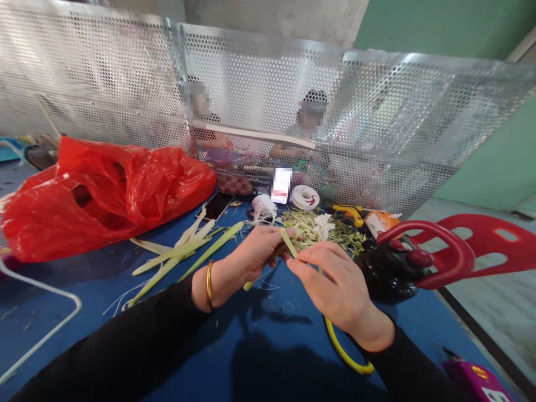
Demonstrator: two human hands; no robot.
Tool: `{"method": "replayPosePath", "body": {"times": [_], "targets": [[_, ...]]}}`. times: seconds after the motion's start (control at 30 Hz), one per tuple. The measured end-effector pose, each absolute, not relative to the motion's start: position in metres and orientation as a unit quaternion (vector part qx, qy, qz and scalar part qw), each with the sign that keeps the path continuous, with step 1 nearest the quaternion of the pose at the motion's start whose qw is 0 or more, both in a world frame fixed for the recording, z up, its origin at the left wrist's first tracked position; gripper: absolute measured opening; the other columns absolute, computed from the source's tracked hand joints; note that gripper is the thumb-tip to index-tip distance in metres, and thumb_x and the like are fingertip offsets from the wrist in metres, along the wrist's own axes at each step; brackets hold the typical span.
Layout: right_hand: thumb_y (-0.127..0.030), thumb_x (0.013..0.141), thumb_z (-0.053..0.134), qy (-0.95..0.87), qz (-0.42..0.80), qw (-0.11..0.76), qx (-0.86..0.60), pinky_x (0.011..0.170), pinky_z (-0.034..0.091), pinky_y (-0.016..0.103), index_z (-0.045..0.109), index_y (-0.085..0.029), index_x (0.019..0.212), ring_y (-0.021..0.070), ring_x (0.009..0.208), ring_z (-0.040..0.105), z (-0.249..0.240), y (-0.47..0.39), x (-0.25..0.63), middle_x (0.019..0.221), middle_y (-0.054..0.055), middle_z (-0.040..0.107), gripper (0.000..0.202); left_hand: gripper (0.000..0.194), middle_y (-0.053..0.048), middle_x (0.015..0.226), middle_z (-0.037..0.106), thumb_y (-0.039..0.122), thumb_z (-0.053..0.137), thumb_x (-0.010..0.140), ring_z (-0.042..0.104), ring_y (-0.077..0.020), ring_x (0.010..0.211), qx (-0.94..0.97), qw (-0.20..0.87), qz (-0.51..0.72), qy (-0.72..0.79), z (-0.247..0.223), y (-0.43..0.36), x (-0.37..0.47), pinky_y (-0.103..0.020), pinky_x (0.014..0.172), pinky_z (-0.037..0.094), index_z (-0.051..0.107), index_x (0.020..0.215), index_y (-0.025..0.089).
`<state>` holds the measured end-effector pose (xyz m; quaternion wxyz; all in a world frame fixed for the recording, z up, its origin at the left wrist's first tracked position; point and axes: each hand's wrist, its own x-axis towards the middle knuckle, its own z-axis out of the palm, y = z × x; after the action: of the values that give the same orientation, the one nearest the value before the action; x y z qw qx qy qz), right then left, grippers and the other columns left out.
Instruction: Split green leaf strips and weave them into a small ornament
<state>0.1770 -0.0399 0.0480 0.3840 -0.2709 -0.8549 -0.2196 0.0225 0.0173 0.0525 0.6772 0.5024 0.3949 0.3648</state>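
Inspection note: green strip worked between two hands

I find the left hand (pixel 256 251) and right hand (pixel 337 285) close together, both pinching the green strip (pixel 288 242) over the near middle of the blue table (pixel 196 352); step in hand, I judge, is bending or guiding it; the next move calls for a firm left hold, light right fingertips; left fingertips partly hidden, strip's full run unclear; people (pixel 310 118) beyond the far perforated screen (pixel 251 78) blurred
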Motion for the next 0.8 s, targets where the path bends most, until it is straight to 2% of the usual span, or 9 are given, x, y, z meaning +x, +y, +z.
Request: {"method": "replayPosePath", "body": {"times": [0.1, 0.2, 0.3, 0.4, 0.53, 0.67, 0.73, 0.8], "targets": [[-0.006, 0.089, 0.054, -0.87, -0.238, 0.34, -0.265, 0.082, 0.053, 0.035, 0.068, -0.012, 0.091, 0.0195, 0.082, 0.06, 0.043, -0.038, 0.176, 0.082, 0.008, 0.065, 0.016, 0.027, -0.001, 0.06, 0.061, 0.04, 0.068, 0.073, 0.05, -0.0074, 0.048, 0.462, 0.7, 0.376, 0.394, 0.06, 0.02, 0.017, -0.017, 0.037, 0.024, 0.068, 0.076, 0.014], [-0.005, 0.089, 0.053, -0.874, -0.269, 0.303, -0.27, 0.083, 0.054, 0.038, 0.069, -0.01, 0.088, 0.0217, 0.082, 0.061, 0.036, -0.034, 0.174, 0.081, 0.01, 0.065, 0.017, 0.02, -0.003, 0.065, 0.063, 0.032, 0.065, 0.078, 0.052, -0.0075, 0.05, 0.429, 0.722, 0.397, 0.37, 0.06, 0.018, 0.017, -0.016, 0.038, 0.027, 0.068, 0.083, 0.013], [-0.005, 0.09, 0.052, -0.873, -0.283, 0.288, -0.273, 0.082, 0.054, 0.037, 0.069, -0.011, 0.088, 0.022, 0.083, 0.062, 0.031, -0.03, 0.172, 0.081, 0.01, 0.065, 0.019, 0.013, -0.002, 0.064, 0.061, 0.021, 0.056, 0.083, 0.051, -0.0068, 0.05, 0.369, 0.77, 0.415, 0.314, 0.056, 0.017, 0.022, -0.015, 0.041, 0.033, 0.065, 0.08, 0.013], [-0.004, 0.09, 0.05, -0.871, -0.287, 0.293, -0.27, 0.08, 0.053, 0.036, 0.069, -0.01, 0.09, 0.0217, 0.081, 0.062, 0.029, -0.029, 0.171, 0.079, 0.01, 0.065, 0.02, 0.014, 0.0, 0.059, 0.057, 0.017, 0.051, 0.085, 0.051, -0.0068, 0.05, 0.337, 0.794, 0.412, 0.292, 0.052, 0.018, 0.026, -0.015, 0.048, 0.04, 0.06, 0.074, 0.014], [-0.006, 0.088, 0.053, -0.864, -0.282, 0.313, -0.276, 0.083, 0.049, 0.039, 0.066, -0.006, 0.098, 0.02, 0.077, 0.061, 0.028, -0.031, 0.172, 0.081, 0.01, 0.066, 0.016, 0.016, 0.0, 0.06, 0.057, 0.018, 0.052, 0.086, 0.052, -0.0064, 0.052, 0.326, 0.793, 0.425, 0.29, 0.052, 0.019, 0.025, -0.016, 0.053, 0.044, 0.059, 0.072, 0.014], [-0.009, 0.088, 0.055, -0.853, -0.303, 0.309, -0.292, 0.084, 0.045, 0.039, 0.062, -0.01, 0.113, 0.0193, 0.081, 0.061, 0.024, -0.035, 0.17, 0.088, 0.009, 0.068, 0.026, 0.015, 0.0, 0.062, 0.06, 0.025, 0.059, 0.084, 0.055, -0.0083, 0.055, 0.32, 0.782, 0.442, 0.301, 0.052, 0.013, 0.026, -0.019, 0.055, 0.045, 0.062, 0.074, 0.014], [-0.009, 0.089, 0.054, -0.848, -0.323, 0.3, -0.294, 0.085, 0.043, 0.038, 0.064, -0.013, 0.111, 0.0197, 0.083, 0.061, 0.021, -0.034, 0.167, 0.09, 0.008, 0.068, 0.025, 0.014, -0.001, 0.062, 0.061, 0.026, 0.064, 0.08, 0.055, -0.0091, 0.056, 0.32, 0.781, 0.439, 0.306, 0.05, 0.008, 0.029, -0.02, 0.056, 0.045, 0.064, 0.075, 0.014], [-0.009, 0.088, 0.056, -0.844, -0.335, 0.299, -0.295, 0.086, 0.043, 0.038, 0.067, -0.013, 0.102, 0.0195, 0.081, 0.061, 0.017, -0.033, 0.165, 0.087, 0.007, 0.068, 0.018, 0.015, -0.002, 0.062, 0.061, 0.027, 0.07, 0.074, 0.055, -0.009, 0.057, 0.334, 0.77, 0.447, 0.309, 0.046, 0.004, 0.033, -0.019, 0.057, 0.044, 0.066, 0.073, 0.012]]}}
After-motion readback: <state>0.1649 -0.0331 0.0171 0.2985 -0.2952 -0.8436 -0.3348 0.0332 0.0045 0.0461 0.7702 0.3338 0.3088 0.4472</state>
